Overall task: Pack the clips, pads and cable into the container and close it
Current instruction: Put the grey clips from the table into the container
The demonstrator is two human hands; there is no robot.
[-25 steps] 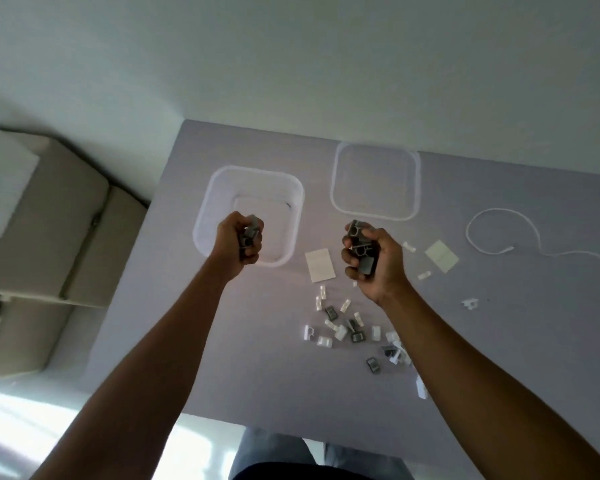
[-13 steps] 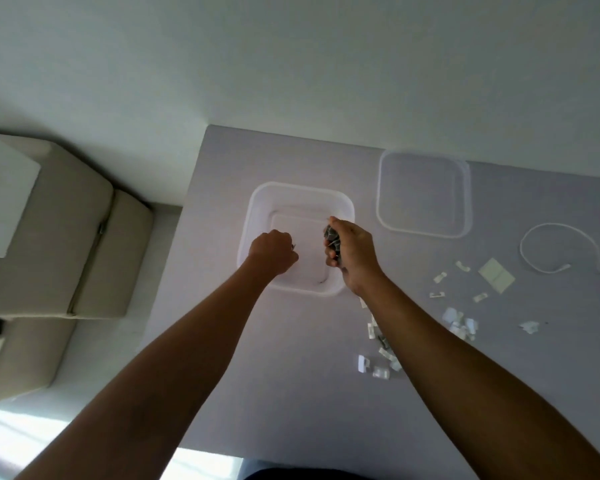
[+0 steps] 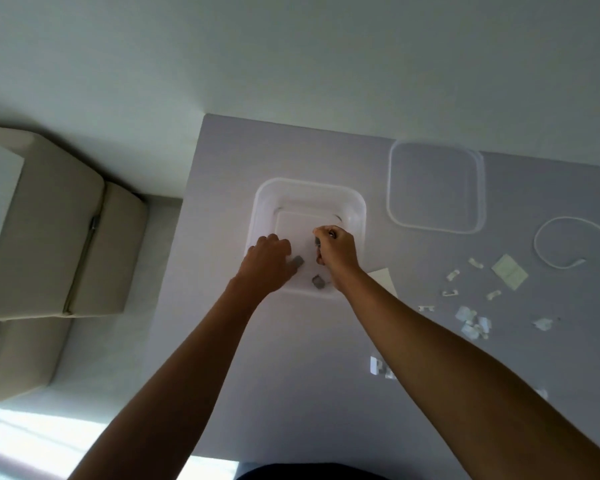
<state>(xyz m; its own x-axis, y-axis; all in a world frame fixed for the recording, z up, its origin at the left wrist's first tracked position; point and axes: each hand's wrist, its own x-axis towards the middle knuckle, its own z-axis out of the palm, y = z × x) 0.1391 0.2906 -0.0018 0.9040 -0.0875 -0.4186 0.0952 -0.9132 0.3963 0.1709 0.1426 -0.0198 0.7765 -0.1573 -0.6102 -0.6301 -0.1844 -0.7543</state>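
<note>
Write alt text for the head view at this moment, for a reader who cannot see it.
Both hands, left hand and right hand, reach into the open container, dropping grey clips. Its lid, a white cable, pads and white clips lie on the table to the right.

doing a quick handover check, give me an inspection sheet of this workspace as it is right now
surface: grey table, bare in the near left part.
job's things: clear container open, two dark clips in it; lid lies apart to its right; white clips and pads scattered on the table at right.
clutter: nothing seen beyond the job's things.
hands: both over the container; left hand fingers curl downward, grip cannot be told; right hand holds dark clips.
cables: white cable in a loose curve at far right, on the table.
surroundings: beige cushioned seat left of the table, plain pale wall behind.
</note>
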